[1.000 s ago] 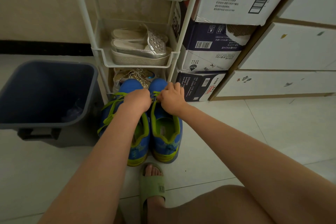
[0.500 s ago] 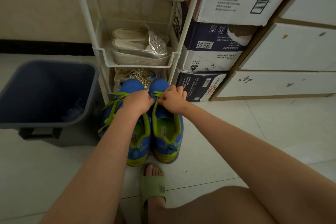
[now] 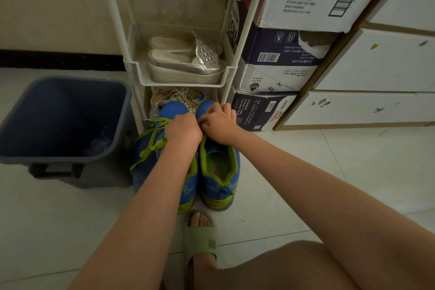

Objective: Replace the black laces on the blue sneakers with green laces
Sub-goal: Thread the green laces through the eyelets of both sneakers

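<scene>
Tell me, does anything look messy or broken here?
Yes. The middle cardboard box in the stack has a torn corner showing brown ridged card. A green lace hangs loose down the side of the left sneaker, not tied.

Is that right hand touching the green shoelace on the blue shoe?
Touching. Head view: the right hand pinches the flat green shoelace over the blue mesh sneaker.

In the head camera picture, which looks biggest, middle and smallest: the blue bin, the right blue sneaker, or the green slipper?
1. blue bin
2. right blue sneaker
3. green slipper, though its back end is hidden, so it only looks smallest.
</scene>
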